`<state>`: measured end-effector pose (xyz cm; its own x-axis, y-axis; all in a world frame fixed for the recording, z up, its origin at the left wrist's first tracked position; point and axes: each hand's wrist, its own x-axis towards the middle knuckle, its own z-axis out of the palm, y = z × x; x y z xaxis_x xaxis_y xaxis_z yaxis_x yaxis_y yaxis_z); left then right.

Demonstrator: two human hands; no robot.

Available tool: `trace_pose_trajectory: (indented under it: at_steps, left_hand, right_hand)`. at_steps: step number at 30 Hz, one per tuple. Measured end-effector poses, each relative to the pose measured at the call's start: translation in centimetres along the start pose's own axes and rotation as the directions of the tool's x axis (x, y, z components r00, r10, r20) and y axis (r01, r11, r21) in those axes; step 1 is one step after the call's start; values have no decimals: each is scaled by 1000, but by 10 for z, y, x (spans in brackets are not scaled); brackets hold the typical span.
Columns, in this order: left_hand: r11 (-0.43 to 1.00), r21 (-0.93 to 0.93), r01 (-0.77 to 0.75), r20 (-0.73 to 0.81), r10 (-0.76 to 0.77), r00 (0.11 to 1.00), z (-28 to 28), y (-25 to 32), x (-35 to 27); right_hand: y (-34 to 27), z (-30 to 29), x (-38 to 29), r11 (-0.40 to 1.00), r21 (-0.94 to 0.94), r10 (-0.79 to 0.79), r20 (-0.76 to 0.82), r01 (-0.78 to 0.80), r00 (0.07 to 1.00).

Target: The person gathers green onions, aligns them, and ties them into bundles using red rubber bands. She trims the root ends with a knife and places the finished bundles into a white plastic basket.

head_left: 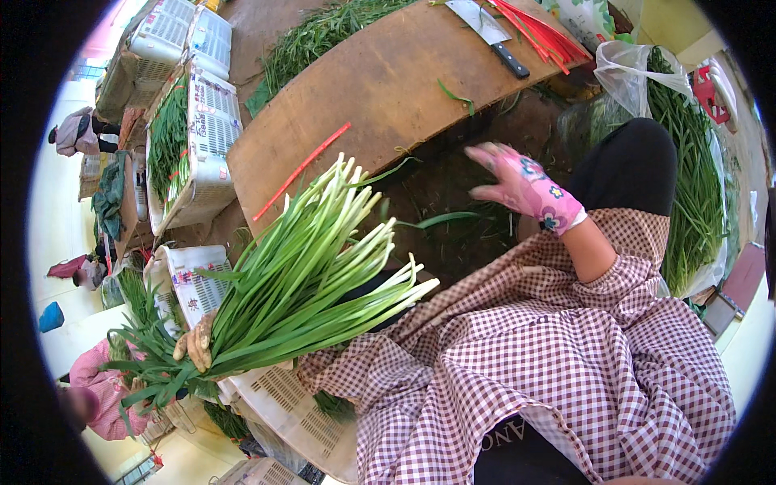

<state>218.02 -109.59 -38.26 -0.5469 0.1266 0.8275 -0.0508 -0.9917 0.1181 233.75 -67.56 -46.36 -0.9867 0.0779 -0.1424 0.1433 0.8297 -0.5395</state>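
My left hand (195, 342), its fingers stained, grips a large bunch of garlic chives (303, 260) by the green leaf end. The pale stem ends fan out towards the wooden board (388, 79), and part of the bunch overlaps the board's near corner. My right hand (515, 182), in a pink flowered glove, is in the air beside the board, slightly blurred. Its fingers are apart and hold nothing. A loose green leaf (448, 218) is between the bunch and this hand. One red tie strip (303, 171) lies on the board close to the stem ends.
On the board's far end are a cleaver (485, 30) and a bundle of red strips (542, 33). Chives fill a plastic bag (688, 176) at my right. White plastic crates (212, 133) stand at the left. A person in pink (109, 388) works nearby at lower left.
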Motion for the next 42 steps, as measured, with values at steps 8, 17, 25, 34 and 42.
trace_pose_trajectory:
  at_steps: [8, 17, 25, 34, 42]
  left_hand:
    - [971, 13, 237, 486, -213, 848, -43, 45, 33]
    - [947, 29, 320, 613, -269, 743, -32, 14, 47]
    - [974, 145, 176, 565, -227, 793, -5, -19, 50]
    - [919, 104, 381, 680, -345, 647, -13, -46, 68]
    - [893, 115, 436, 628, -405, 665, -3, -62, 68]
  right_hand:
    - [-45, 18, 18, 896, 382, -220, -63, 227, 974]
    - [-47, -29, 12, 871, 176, -369, -384, 459, 846]
    - [-120, 18, -2, 698, 607, -292, -242, 380, 925]
    - [-108, 34, 33, 969, -31, -245, -246, 246, 938]
    - [-113, 32, 39, 907, 414, -80, -8, 76, 997]
